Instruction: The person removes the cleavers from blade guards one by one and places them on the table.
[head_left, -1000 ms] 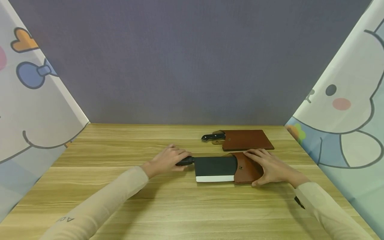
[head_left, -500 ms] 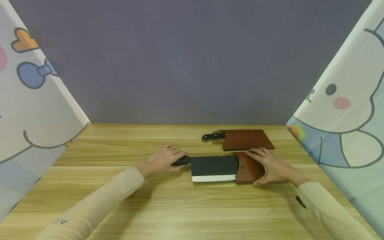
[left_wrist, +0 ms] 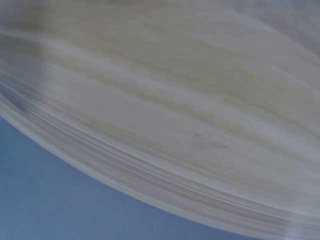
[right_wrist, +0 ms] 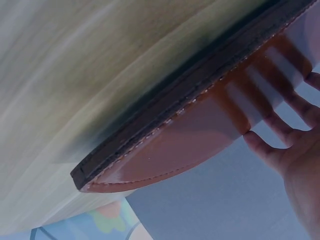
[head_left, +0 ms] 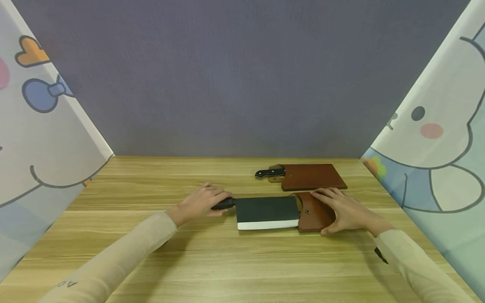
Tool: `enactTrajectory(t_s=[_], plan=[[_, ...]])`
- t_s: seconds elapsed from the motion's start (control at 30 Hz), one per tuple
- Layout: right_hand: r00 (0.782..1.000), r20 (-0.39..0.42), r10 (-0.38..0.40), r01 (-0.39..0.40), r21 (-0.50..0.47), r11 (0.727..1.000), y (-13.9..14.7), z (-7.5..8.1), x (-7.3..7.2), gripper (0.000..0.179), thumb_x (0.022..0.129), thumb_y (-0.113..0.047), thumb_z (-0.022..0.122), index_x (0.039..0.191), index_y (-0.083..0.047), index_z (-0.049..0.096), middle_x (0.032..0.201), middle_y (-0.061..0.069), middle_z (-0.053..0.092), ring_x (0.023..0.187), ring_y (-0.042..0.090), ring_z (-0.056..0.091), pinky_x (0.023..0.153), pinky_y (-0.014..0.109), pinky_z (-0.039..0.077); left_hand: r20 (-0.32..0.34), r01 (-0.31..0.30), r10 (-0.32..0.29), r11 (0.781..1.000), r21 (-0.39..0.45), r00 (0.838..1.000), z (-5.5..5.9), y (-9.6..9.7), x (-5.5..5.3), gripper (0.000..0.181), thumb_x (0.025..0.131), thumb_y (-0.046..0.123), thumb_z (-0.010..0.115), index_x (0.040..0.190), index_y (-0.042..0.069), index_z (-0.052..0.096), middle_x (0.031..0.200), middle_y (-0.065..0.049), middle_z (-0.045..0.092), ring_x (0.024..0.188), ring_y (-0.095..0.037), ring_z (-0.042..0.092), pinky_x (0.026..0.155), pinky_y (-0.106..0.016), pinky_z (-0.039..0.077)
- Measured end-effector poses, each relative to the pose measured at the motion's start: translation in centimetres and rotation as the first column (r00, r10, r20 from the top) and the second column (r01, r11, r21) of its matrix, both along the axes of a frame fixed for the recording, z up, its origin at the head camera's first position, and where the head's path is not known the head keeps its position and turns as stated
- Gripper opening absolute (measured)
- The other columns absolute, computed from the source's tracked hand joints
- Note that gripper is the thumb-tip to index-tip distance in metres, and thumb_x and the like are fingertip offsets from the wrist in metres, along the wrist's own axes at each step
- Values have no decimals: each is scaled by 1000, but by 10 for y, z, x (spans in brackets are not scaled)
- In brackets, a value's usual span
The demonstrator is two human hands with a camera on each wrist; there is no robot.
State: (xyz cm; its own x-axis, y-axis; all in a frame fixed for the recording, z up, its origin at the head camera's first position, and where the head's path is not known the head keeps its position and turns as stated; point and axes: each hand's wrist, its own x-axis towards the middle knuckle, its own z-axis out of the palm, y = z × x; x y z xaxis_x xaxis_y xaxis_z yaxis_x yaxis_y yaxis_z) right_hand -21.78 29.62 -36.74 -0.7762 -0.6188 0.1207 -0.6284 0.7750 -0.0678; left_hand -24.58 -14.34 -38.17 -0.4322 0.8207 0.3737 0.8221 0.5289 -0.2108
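A cleaver [head_left: 267, 210] lies low over the table, its dark blade bordered by a pale strip along the near side. My left hand [head_left: 204, 200] grips its black handle [head_left: 223, 203]. At the blade's right end lies a brown leather sheath [head_left: 308, 219] with a metal snap; the blade's end is right at its mouth. My right hand [head_left: 342, 212] holds the sheath, thumb at the near edge and fingers at the far edge. The right wrist view shows the stitched leather sheath [right_wrist: 165, 150] and my right fingers [right_wrist: 265, 145]. Neither hand nor cleaver appears in the left wrist view.
Behind the right hand lies another brown leather sheath [head_left: 312, 176], with a black riveted knife handle [head_left: 270, 172] sticking out to the left. A grey panel [head_left: 235, 84] stands along the back of the wooden table [head_left: 242, 269]. Cartoon-printed sheets [head_left: 432, 168] flank both sides.
My left hand has moved left with the cleaver, drawing the blade out of the sheath to its mouth. The right hand and sheath have shifted only slightly right.
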Motion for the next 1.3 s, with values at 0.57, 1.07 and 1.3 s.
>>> enactTrajectory(t_s=[0.57, 1.07, 1.3], plan=[[1000, 22, -18, 18, 11, 1000, 5, 0, 0, 106, 57, -67, 72, 138, -9, 39, 137, 19, 39, 121, 44, 38, 87, 67, 34, 2, 15, -15, 1000, 13, 1000, -1, -22, 7, 52, 76, 35, 72, 119, 10, 56, 104, -1, 66, 88, -19, 64, 82, -42, 48], [998, 45, -36, 35, 21, 999, 4, 1, 3, 106, 57, -68, 71, 138, -8, 39, 138, 19, 39, 122, 45, 37, 88, 67, 34, -22, 28, -28, 999, 18, 999, 0, -43, 14, 55, 72, 33, 75, 118, 9, 57, 105, -3, 67, 90, -17, 65, 80, -41, 48], [998, 61, -24, 23, 14, 1000, 2, 1, 3, 106, 57, -67, 72, 139, -9, 38, 139, 19, 38, 124, 46, 36, 88, 67, 34, 6, 21, -21, 1000, 8, 1000, 2, -51, 19, 51, 74, 32, 73, 117, 10, 57, 103, -2, 67, 88, -18, 64, 79, -41, 48]])
